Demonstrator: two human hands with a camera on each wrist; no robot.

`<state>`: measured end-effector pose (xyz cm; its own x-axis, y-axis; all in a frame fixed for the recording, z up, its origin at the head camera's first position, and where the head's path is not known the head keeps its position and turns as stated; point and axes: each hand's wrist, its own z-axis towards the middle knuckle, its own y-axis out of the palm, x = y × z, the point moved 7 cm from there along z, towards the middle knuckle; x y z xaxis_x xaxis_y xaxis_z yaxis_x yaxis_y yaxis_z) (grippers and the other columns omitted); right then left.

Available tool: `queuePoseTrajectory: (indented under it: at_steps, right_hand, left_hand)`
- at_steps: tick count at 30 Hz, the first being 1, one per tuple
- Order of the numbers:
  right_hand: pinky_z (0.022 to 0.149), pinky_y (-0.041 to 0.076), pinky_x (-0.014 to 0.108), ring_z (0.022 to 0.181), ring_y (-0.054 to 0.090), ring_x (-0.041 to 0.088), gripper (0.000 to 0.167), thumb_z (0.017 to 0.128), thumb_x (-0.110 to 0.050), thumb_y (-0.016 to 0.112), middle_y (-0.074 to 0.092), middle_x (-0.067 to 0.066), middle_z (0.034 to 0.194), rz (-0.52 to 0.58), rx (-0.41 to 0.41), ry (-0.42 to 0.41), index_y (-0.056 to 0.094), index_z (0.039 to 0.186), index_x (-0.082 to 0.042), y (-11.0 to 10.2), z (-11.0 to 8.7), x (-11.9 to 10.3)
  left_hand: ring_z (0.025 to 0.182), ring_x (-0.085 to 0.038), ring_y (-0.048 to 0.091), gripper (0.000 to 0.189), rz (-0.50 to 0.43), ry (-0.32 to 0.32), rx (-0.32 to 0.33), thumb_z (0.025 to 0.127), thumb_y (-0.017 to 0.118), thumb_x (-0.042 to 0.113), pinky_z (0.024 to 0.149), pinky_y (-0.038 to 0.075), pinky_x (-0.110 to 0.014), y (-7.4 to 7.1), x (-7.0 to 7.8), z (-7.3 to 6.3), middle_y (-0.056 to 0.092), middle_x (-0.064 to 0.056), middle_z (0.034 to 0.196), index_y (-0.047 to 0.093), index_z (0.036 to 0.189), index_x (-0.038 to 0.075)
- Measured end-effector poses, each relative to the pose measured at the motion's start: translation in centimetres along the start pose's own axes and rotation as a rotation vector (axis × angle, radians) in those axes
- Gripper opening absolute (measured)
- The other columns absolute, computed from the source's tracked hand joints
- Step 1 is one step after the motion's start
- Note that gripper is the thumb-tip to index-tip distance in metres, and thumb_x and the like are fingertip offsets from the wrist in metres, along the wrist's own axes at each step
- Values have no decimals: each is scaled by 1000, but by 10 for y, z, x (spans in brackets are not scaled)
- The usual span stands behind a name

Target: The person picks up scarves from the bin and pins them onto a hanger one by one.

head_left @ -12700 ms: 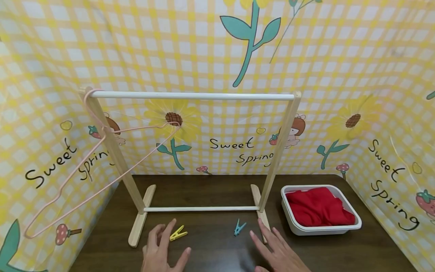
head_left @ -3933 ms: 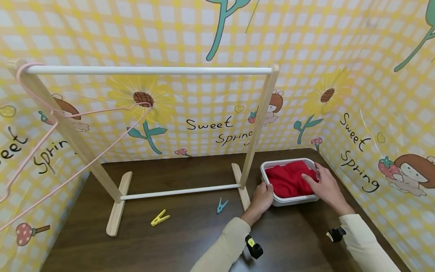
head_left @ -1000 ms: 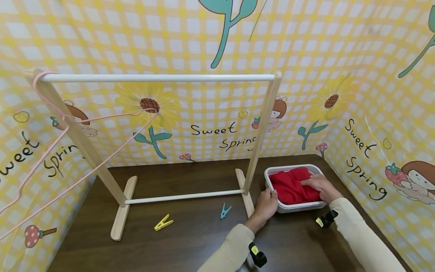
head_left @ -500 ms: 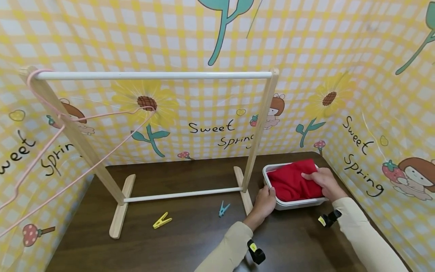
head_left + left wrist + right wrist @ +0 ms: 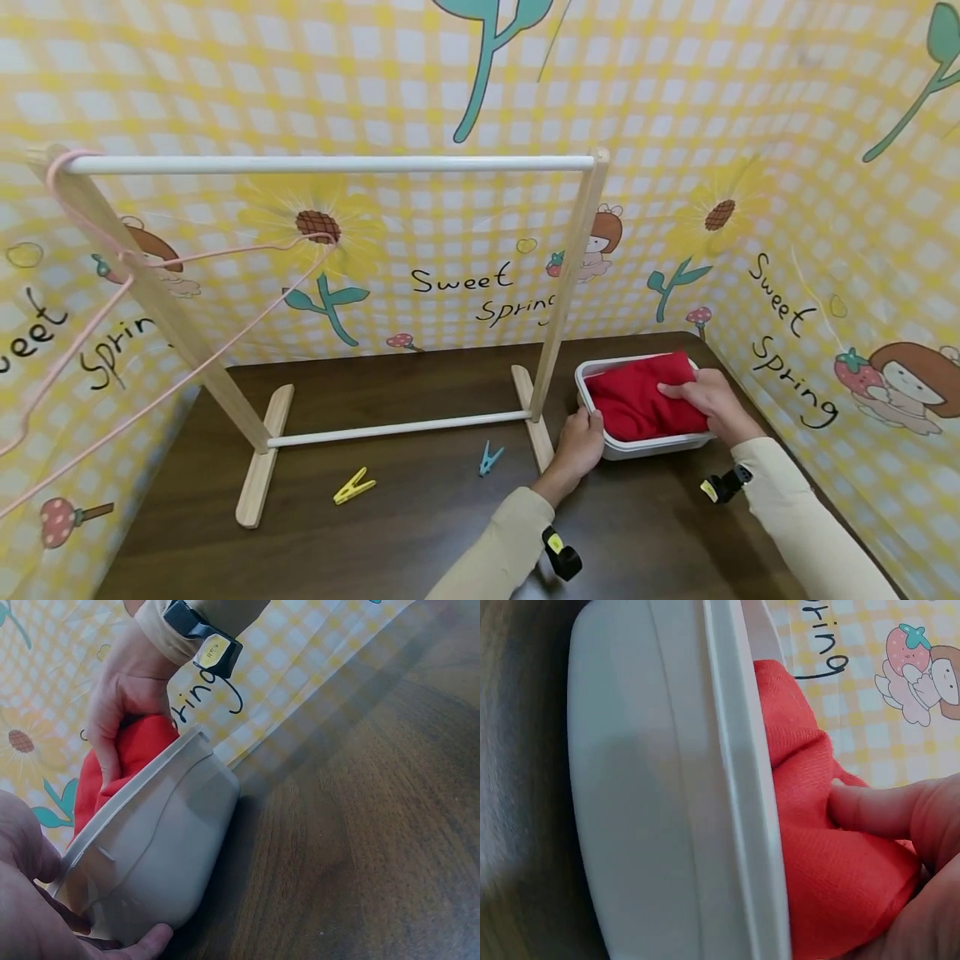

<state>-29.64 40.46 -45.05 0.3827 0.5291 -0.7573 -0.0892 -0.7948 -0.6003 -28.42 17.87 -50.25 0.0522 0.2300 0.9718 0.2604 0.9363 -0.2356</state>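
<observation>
A white plastic basin (image 5: 652,448) stands at the right of the table with a bunched red cloth (image 5: 637,400) in it. On the basin's left side, my left hand (image 5: 581,442) grips the rim; the left wrist view has its thumb near the rim and fingertips low on the outer wall. My right hand (image 5: 708,400) pinches the cloth at the right, thumb on top, and a fold stands raised above the far rim. The right wrist view shows the thumb pressed into the red fabric (image 5: 840,877); the other fingers are mostly hidden behind it.
Left of the basin stands a wooden rack with a white top bar (image 5: 337,165). A pink hanger (image 5: 225,346) hooks over its left end. On the table (image 5: 360,558) lie a yellow clothespin (image 5: 354,486) and a blue clothespin (image 5: 490,458). A checked fabric wall rises behind.
Both hands have gone from in front of the rack to the basin. My right hand has closed on the cloth and lifted part of it slightly. The left hand keeps its hold on the rim.
</observation>
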Motion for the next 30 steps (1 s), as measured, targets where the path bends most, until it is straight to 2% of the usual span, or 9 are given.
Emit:
queuePoseTrajectory:
  at_steps: [5, 11, 13, 16, 19, 21, 25, 30]
  right_hand:
    - [71, 50, 20, 90, 54, 15, 48, 89, -34, 79, 61, -4, 95, 80, -63, 21, 61, 116, 2, 5, -5, 6]
    - [78, 49, 24, 105, 51, 26, 68, 87, -35, 81, 59, 16, 121, 89, -47, 45, 53, 131, 8, 10, -7, 8]
    - [78, 50, 25, 106, 51, 27, 71, 87, -35, 80, 58, 17, 124, 112, -32, 53, 51, 134, 9, 9, -9, 8]
    - [75, 52, 23, 100, 54, 23, 67, 86, -34, 81, 64, 7, 111, 142, -10, 48, 54, 132, 8, 7, -13, 7]
    - [70, 52, 20, 89, 56, 15, 55, 86, -32, 81, 65, -8, 90, 161, 5, 25, 62, 121, 6, 4, -16, 6]
    - [68, 53, 20, 82, 57, 10, 43, 87, -30, 81, 64, -14, 81, 183, 0, 2, 66, 112, 2, 3, -17, 3]
    - [66, 54, 21, 77, 58, 7, 29, 90, -29, 79, 64, -15, 76, 207, -6, -27, 70, 100, -3, 3, -18, -1]
    - [64, 54, 21, 74, 58, 7, 27, 91, -28, 77, 64, -14, 72, 207, 54, -21, 71, 96, -2, -3, -18, 0]
  left_hand:
    - [90, -16, 54, 28, 2, -7, -1, 108, 44, 22, 80, 50, -32, 2, 2, -2, 58, -7, 89, 62, 101, 2]
    - [94, -18, 57, 28, 17, -7, 15, 108, 44, 22, 82, 52, -35, -2, 2, -4, 62, -10, 93, 62, 102, 2]
    - [94, -18, 57, 28, 15, -9, 15, 108, 44, 22, 82, 51, -34, -3, 2, -4, 62, -9, 94, 63, 103, 2]
    - [89, -16, 55, 27, 6, -11, 5, 108, 44, 22, 78, 50, -32, -3, 0, -5, 60, -7, 90, 62, 101, 3]
    - [85, -15, 52, 27, -3, -11, -5, 108, 44, 22, 75, 48, -31, -2, -1, -6, 56, -6, 86, 61, 99, 3]
    - [86, -15, 53, 27, -8, -13, 0, 107, 44, 22, 76, 49, -31, -3, -2, -6, 57, -5, 86, 62, 101, 3]
    - [91, -16, 55, 28, -17, -26, 5, 108, 44, 23, 80, 50, -33, -5, -4, -6, 61, -6, 91, 63, 107, 3]
    - [91, -15, 54, 28, -24, -27, -8, 108, 43, 24, 81, 50, -31, -3, -4, -5, 60, -5, 90, 63, 105, 4]
